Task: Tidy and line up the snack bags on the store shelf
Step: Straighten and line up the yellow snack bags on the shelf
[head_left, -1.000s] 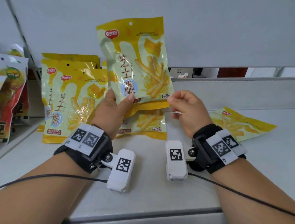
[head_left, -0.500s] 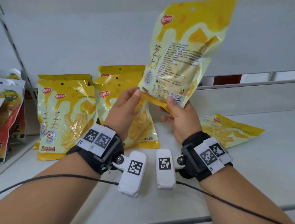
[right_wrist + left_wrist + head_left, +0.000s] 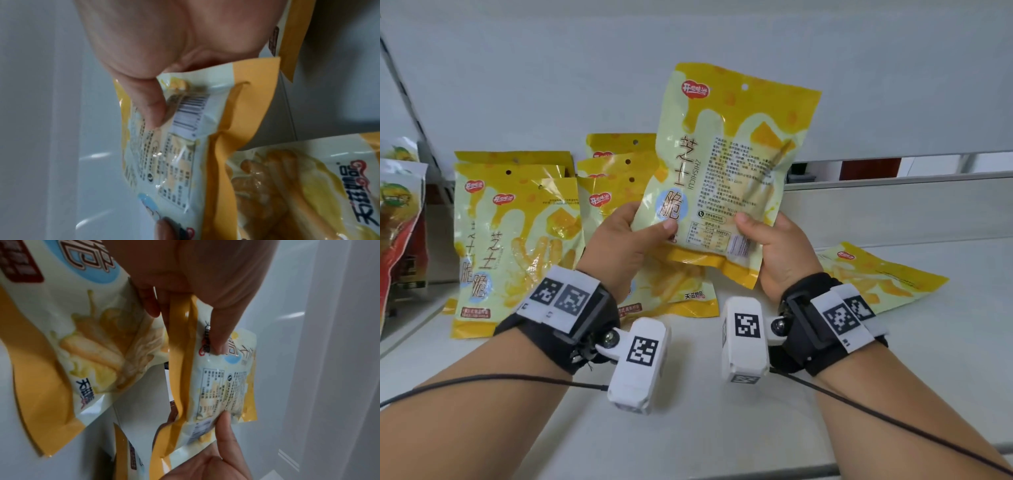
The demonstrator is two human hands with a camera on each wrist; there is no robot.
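I hold one yellow snack bag [image 3: 726,164] upright above the white shelf [image 3: 722,428], its printed back with the barcode facing me. My left hand [image 3: 626,240] pinches its lower left edge, thumb on the near face. My right hand [image 3: 774,246] pinches the lower right corner beside the barcode [image 3: 191,116]. The wrist views show the same bag [image 3: 222,382] [image 3: 164,154] held between thumbs and fingers. Behind my hands, two rows of matching bags stand against the back wall, left row [image 3: 517,240] and middle row [image 3: 616,164]. Another bag [image 3: 876,274] lies flat at the right.
Red and green snack bags [image 3: 400,222] stand at the far left beyond a divider. A low white rail [image 3: 893,202] runs along the shelf's back at the right. Black cables trail from both wrist units across the shelf front.
The held bag has been turned from front to back and brought lower and more upright. My left hand has taken hold of its lower left edge again; both hands now pinch it.
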